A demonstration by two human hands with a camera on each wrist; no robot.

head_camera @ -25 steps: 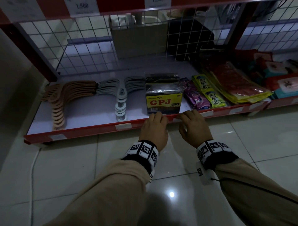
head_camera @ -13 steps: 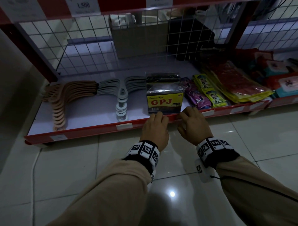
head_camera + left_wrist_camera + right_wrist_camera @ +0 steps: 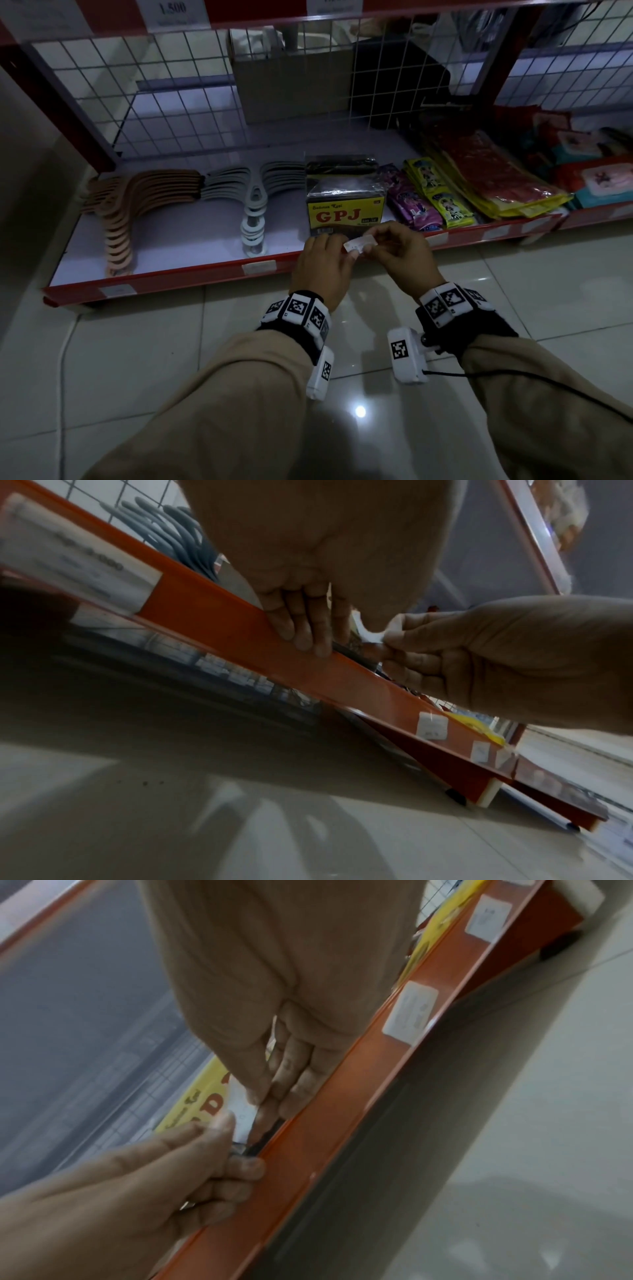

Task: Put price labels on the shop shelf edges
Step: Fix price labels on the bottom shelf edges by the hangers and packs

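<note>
Head view showed the price label (image 3: 360, 243) pinched between the left hand (image 3: 322, 265) and right hand (image 3: 399, 253), held just above the red shelf edge (image 3: 191, 275) before the GPJ box (image 3: 346, 214). Being limp and sticky, it risked folding onto itself or landing crooked.

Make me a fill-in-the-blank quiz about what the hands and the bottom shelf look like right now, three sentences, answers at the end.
1. The left hand and right hand together pinch a small white ____ just above the shelf edge.
2. The yellow box right behind the hands reads ____ in red letters.
3. At the left of the shelf lies a row of tan ____, with grey ones beside it.

Missing words: label; GPJ; hangers
</note>
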